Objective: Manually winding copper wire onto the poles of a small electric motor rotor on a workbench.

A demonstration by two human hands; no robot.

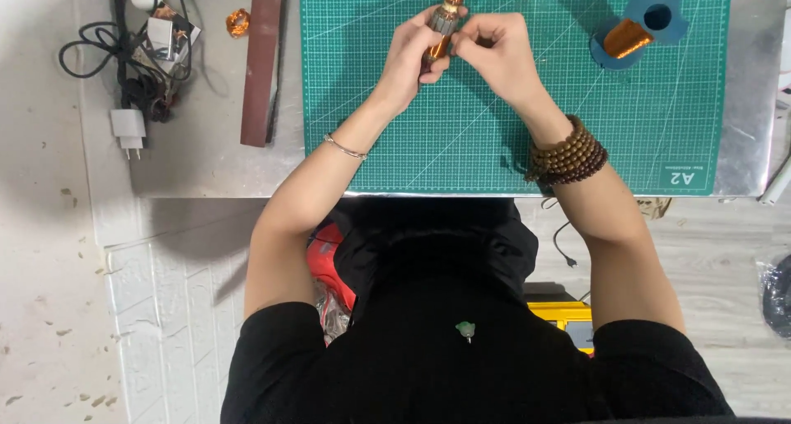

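Gripping a copper-wound armature (442, 24), both hands' fingers (428, 57) clamped over green mat (461, 135).

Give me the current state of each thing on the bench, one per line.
Left hand: gripping the motor armature.
Right hand: fingertips pinched at the armature.
Motor armature: held up above the mat, copper end away from the person.
Copper wire spool: lying on its side on the cutting mat.
White plug adapter: unplugged, lying on the table.

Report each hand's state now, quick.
Left hand: closed around the motor armature, holding it over the green cutting mat.
Right hand: fingers pinched at the armature's middle; whether they grip wire cannot be told.
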